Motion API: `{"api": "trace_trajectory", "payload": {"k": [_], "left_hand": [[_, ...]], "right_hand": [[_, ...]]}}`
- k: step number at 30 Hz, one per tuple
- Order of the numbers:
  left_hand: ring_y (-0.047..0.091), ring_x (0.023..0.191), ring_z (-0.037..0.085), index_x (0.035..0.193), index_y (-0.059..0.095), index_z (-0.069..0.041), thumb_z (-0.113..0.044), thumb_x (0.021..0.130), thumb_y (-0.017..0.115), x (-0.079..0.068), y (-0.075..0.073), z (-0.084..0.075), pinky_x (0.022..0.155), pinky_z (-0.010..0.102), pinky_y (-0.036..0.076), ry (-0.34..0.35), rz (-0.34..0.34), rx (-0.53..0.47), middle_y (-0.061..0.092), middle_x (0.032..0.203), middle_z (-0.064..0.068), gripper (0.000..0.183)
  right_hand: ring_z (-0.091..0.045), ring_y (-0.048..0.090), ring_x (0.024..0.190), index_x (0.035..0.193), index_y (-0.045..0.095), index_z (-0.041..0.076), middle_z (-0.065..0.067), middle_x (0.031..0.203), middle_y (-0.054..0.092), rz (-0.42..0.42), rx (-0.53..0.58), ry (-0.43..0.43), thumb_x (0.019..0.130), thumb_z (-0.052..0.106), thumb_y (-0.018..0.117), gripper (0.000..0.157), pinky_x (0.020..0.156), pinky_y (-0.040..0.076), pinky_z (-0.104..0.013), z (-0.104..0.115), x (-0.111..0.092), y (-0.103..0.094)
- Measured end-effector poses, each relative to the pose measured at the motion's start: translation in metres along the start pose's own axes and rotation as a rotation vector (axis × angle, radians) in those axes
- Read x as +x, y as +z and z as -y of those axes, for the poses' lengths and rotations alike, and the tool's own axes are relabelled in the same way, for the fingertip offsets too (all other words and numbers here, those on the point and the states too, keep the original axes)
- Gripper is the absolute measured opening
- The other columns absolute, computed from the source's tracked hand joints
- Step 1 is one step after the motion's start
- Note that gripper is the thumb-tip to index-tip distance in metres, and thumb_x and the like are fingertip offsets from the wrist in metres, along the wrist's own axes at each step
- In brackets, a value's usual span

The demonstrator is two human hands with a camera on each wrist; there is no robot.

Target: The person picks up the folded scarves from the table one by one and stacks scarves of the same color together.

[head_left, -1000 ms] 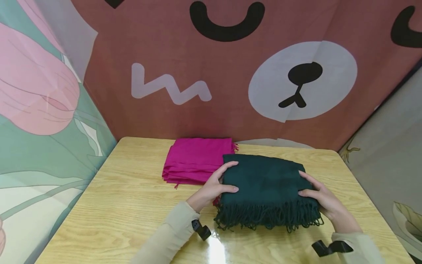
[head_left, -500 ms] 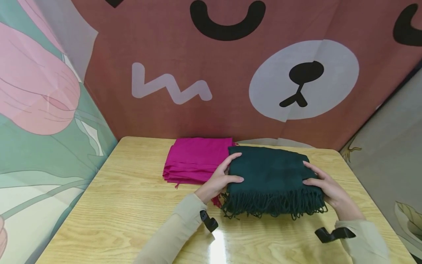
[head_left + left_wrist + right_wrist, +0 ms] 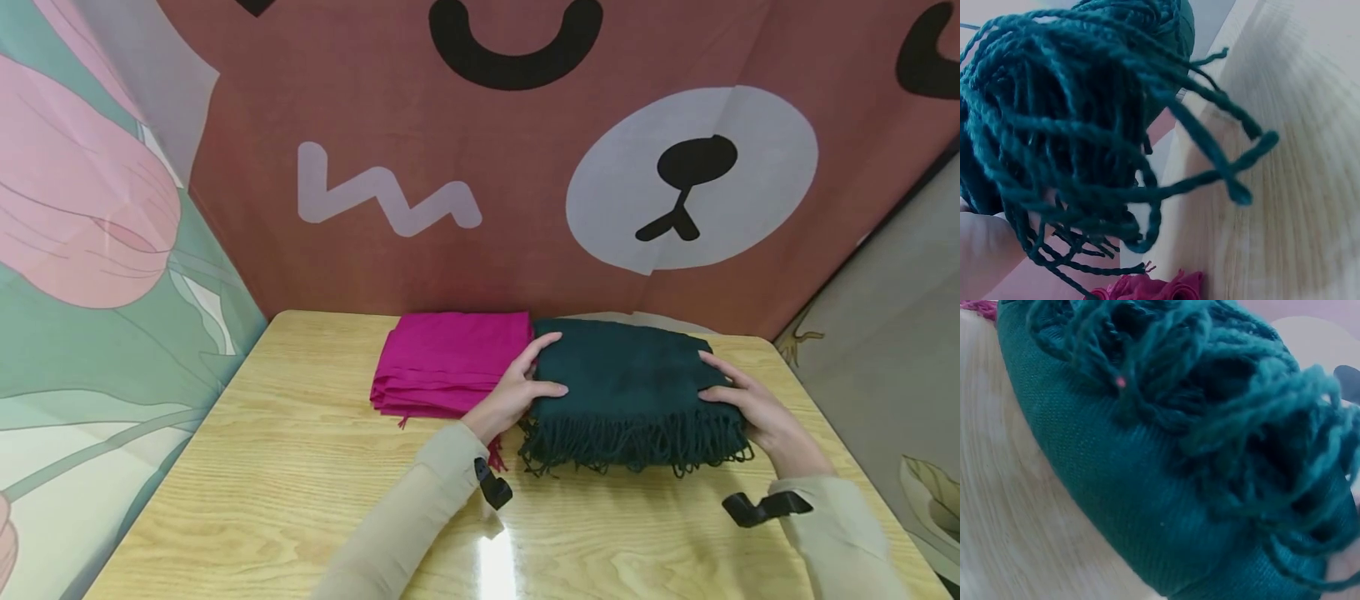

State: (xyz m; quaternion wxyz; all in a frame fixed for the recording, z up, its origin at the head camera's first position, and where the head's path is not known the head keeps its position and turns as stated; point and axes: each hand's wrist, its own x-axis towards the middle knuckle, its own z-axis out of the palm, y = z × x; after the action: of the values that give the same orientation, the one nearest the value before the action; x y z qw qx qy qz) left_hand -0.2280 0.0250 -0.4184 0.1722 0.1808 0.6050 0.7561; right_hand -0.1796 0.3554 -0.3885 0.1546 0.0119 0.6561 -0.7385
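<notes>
A folded dark green scarf (image 3: 622,367) with a fringe along its near edge is held between both hands, just off the tabletop in the left wrist view. My left hand (image 3: 513,392) grips its left end, thumb and a finger on top. At the right end my right hand (image 3: 761,412) grips it the same way. The other fingers are hidden beneath or behind the cloth. Green fringe cords (image 3: 1079,125) fill much of the left wrist view. A folded magenta scarf (image 3: 450,358) lies close to the left of the green one, its fringe partly behind my left hand.
The light wooden table (image 3: 285,483) extends to the left and in front of the scarves. A reddish-brown curtain (image 3: 360,267) with a cartoon face hangs right behind its back edge. Printed cloths hang at the left and right sides.
Both hands have carried the green scarf away from me and a little to the right, toward the back of the table. The magenta scarf has stayed in place.
</notes>
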Motion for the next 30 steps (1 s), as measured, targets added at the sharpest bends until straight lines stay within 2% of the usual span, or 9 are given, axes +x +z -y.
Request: {"api": "trace_trajectory", "payload": {"k": [3,5,11,14,17,20,23,26,30], "left_hand": [[0.004,0.137,0.025,0.137,0.041,-0.027,0.007,0.078,0.064,0.006,0.003,-0.002,0.102,0.043,0.029,0.004,-0.004,0.005,0.008,0.15,-0.006,0.072],[0.007,0.136,0.024,0.136,0.042,-0.029,0.007,0.078,0.064,0.01,0.005,-0.002,0.099,0.041,0.033,-0.006,-0.009,0.004,0.009,0.149,-0.006,0.072],[0.04,0.119,0.024,0.135,0.042,-0.031,0.01,0.078,0.063,0.023,0.009,0.002,0.085,0.036,0.045,-0.026,-0.011,-0.064,0.027,0.141,-0.002,0.073],[0.047,0.112,0.023,0.134,0.043,-0.033,0.01,0.078,0.062,0.028,0.01,0.005,0.083,0.036,0.047,-0.042,-0.011,-0.091,0.035,0.136,0.002,0.073],[0.048,0.111,0.023,0.133,0.043,-0.037,0.009,0.078,0.063,0.033,0.012,0.008,0.083,0.037,0.046,-0.061,-0.019,-0.098,0.039,0.133,0.001,0.074],[0.042,0.119,0.027,0.132,0.044,-0.038,0.007,0.078,0.063,0.039,0.013,0.012,0.088,0.039,0.043,-0.063,-0.041,-0.08,0.036,0.137,0.0,0.073],[0.024,0.131,0.026,0.13,0.045,-0.039,0.004,0.078,0.065,0.044,0.015,0.016,0.092,0.04,0.04,-0.058,-0.086,-0.023,0.021,0.145,-0.005,0.071],[0.016,0.134,0.025,0.13,0.045,-0.04,0.004,0.077,0.066,0.049,0.018,0.018,0.092,0.039,0.04,-0.064,-0.115,0.001,0.015,0.147,-0.007,0.071],[0.035,0.124,0.025,0.13,0.045,-0.041,0.005,0.077,0.066,0.056,0.02,0.023,0.086,0.038,0.045,-0.079,-0.129,-0.017,0.027,0.142,-0.004,0.073]], "right_hand": [[-0.001,0.054,0.093,0.132,0.039,0.043,-0.008,0.148,-0.001,-0.026,-0.046,0.006,0.091,0.005,0.052,0.058,0.073,0.05,-0.025,0.003,0.004,-0.004],[-0.014,0.044,0.116,0.137,0.031,0.044,-0.01,0.149,-0.017,-0.047,-0.132,0.004,0.091,0.009,0.052,0.061,0.084,0.045,-0.029,0.005,0.006,-0.007],[-0.025,0.016,0.133,0.142,0.021,0.041,-0.011,0.146,-0.027,-0.069,-0.235,0.005,0.093,0.013,0.052,0.064,0.095,0.035,-0.036,0.008,0.013,-0.015],[-0.029,-0.005,0.136,0.142,0.019,0.04,-0.009,0.145,-0.029,-0.078,-0.257,-0.001,0.092,0.013,0.053,0.066,0.105,0.012,-0.051,0.007,0.016,-0.017],[-0.03,-0.032,0.127,0.144,0.016,0.037,-0.006,0.141,-0.037,-0.079,-0.279,-0.009,0.092,0.013,0.052,0.068,0.098,-0.011,-0.06,0.006,0.019,-0.019],[-0.022,0.015,0.135,0.143,0.016,0.039,-0.004,0.144,-0.031,-0.069,-0.212,0.014,0.092,0.013,0.052,0.067,0.104,0.02,-0.047,0.005,0.023,-0.024],[-0.005,0.051,0.104,0.144,0.016,0.038,-0.001,0.148,-0.024,-0.037,-0.113,0.021,0.093,0.01,0.05,0.067,0.081,0.046,-0.028,0.004,0.027,-0.03],[0.003,0.05,0.097,0.145,0.013,0.036,0.001,0.149,-0.019,-0.012,-0.067,0.02,0.094,0.009,0.048,0.067,0.073,0.048,-0.022,0.002,0.033,-0.035],[0.006,0.046,0.096,0.145,0.01,0.037,0.004,0.149,-0.019,-0.013,-0.042,0.026,0.094,0.01,0.048,0.068,0.076,0.047,-0.02,0.0,0.04,-0.039]]}}
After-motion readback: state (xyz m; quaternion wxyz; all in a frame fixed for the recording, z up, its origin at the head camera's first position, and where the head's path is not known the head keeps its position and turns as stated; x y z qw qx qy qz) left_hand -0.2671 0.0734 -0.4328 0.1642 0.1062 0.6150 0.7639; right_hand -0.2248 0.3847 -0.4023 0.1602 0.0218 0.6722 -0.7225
